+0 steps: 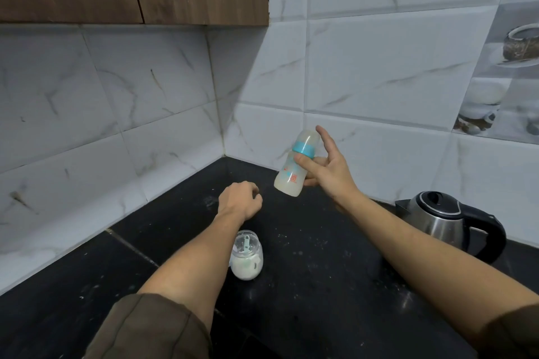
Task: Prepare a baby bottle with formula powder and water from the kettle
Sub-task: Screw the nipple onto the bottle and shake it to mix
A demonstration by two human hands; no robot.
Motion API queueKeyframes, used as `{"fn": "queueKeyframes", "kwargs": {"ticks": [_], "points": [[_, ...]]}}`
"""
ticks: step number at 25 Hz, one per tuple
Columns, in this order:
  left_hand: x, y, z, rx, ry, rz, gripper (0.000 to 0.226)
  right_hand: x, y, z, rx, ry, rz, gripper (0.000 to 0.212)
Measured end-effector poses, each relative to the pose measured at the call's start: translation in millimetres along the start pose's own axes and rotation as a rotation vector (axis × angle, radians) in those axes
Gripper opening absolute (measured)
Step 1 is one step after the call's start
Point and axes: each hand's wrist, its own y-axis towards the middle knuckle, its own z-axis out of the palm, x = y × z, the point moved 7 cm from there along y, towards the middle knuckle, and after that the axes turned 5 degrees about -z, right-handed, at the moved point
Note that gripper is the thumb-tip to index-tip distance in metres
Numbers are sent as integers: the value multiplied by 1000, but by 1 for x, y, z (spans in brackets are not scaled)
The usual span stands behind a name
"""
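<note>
Two grips were over the counter [315,245]: right grip [323,172] clamped on the capped, tilted baby bottle [290,176], held clear of it; left grip [240,201] curled together lower-left. Powder jar [246,258] stood camera-side of left grip.

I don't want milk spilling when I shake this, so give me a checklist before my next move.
1. Teal collar on the cloudy plastic baby bottle, tight: cannot tell.
2. Translucent dome cap on: ok.
3. Right hand grip, thumb and fingers pinch it, forefinger straight off it: not ok.
4. Left hand free, fingers curled, palm hidden: cannot tell.
5. Clear powder jar by the left forearm, no lid seen: not ok.
6. Steel kettle with black handle, lid shut: ok.
</note>
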Motion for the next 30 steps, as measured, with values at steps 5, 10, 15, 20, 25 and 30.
{"fn": "queueKeyframes", "kwargs": {"ticks": [5, 10, 15, 20, 25, 30], "points": [[-29, -4, 14, 70, -177, 112, 43, -40, -2, -20, -5, -459, 38, 75], [-63, -15, 30, 126, -338, 214, 43, -75, -16, -34, 11, -604, 136, 59], [-80, -21, 72, 311, -382, 229, 39, -105, -34, -55, 35, -758, 247, 63], [-99, -26, 102, 443, -352, 254, 30, -133, -49, -70, 52, -821, 352, 61], [-105, -33, 128, 540, -322, 232, 42, -155, -58, -82, 62, -839, 424, 61], [-109, -37, 139, 612, -272, 224, 49, -171, -66, -85, 82, -815, 480, 62]]}}
